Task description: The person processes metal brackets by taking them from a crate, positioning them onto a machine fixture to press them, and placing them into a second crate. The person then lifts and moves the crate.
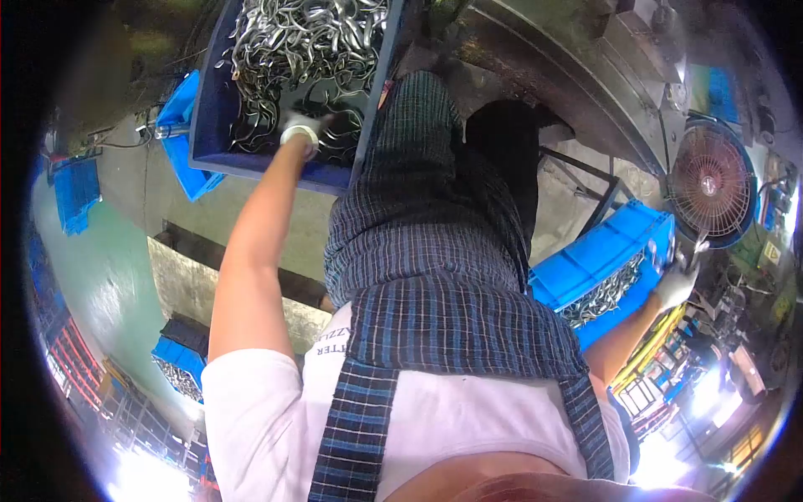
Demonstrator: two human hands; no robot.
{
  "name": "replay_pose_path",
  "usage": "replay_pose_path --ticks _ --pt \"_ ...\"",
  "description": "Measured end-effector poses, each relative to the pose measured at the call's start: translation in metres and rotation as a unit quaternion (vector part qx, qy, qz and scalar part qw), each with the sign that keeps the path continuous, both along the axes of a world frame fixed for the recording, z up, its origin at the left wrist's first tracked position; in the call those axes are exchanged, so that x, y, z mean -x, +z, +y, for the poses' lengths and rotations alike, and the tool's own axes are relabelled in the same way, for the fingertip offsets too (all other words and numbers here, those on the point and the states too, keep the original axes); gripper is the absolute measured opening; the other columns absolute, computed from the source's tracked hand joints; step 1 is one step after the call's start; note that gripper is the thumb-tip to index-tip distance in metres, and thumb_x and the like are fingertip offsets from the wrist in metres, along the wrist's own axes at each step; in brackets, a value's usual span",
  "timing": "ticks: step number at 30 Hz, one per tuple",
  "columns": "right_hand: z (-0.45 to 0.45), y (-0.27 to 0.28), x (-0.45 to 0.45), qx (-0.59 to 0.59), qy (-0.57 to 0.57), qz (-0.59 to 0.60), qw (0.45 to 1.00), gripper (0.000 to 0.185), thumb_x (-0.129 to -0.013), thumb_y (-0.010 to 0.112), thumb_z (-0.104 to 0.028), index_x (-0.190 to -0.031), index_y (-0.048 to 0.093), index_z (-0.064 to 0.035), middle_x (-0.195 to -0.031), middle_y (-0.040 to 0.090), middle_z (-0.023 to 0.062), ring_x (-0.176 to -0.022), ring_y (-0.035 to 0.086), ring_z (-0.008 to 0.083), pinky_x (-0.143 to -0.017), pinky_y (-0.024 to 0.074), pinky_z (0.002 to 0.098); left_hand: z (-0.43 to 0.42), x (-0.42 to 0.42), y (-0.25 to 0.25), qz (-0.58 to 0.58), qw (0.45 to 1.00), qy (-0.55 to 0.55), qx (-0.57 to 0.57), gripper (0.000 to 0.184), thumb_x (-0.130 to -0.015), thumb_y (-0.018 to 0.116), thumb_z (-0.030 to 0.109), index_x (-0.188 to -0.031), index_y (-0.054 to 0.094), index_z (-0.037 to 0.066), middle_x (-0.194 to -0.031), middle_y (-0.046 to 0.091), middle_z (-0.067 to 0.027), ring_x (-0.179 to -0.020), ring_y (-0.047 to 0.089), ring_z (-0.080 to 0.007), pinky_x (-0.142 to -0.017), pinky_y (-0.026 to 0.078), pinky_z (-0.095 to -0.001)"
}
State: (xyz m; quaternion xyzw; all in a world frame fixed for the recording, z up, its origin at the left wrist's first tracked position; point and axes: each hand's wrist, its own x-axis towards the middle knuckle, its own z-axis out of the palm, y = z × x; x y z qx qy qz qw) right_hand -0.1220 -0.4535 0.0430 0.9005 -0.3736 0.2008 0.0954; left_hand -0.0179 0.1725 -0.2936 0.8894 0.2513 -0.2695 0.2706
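Note:
My left hand (303,130), in a white glove, is down inside a dark blue bin (335,177) near its front edge. Motion smears its fingers. Shiny curved metal pieces (309,42) are heaped at the bin's far end, with others scattered around the hand. Out to the right, my gloved right hand (677,286) is raised beside a blue crate (598,247) holding similar metal pieces (611,297). Its fingers look closed on a small silvery curved metal piece (701,246) that sticks up from them.
A round fan (709,186) stands just beyond my right hand. Large grey machinery (577,75) rises ahead on the right, above a dark metal frame (598,180). Another blue crate (177,138) sits left of the bin, and a crate of metal pieces (178,364) lies behind on the left.

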Motion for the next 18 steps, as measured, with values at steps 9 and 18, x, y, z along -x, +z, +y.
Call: replay_pose_path --ticks 9,18 --pt "-0.073 -0.075 0.161 -0.217 -0.174 0.337 0.899 0.053 -0.067 0.056 -0.04 -0.111 0.049 -0.0113 -0.093 0.059 0.016 -0.086 0.056 0.0332 -0.07 0.0435 0.039 -0.08 -0.018 0.05 0.099 0.955 0.244 -0.134 0.08 -0.064 0.066 0.039 -0.123 0.027 0.002 -0.114 0.047 -0.0165 -0.102 0.051 -0.0285 -0.084 0.042 -0.0386" --pt "-0.054 -0.032 0.1 -0.147 -0.055 0.133 0.979 0.039 -0.082 0.047 -0.038 -0.107 0.053 -0.0087 -0.093 0.06 0.0139 -0.079 0.058 0.027 -0.065 0.0445 0.0337 -0.083 -0.028 0.042 0.011 0.941 0.299 -0.158 0.048 -0.064 0.067 0.026 -0.102 0.05 0.003 -0.095 0.058 -0.0153 -0.09 0.058 -0.0284 -0.072 0.048 -0.0366"
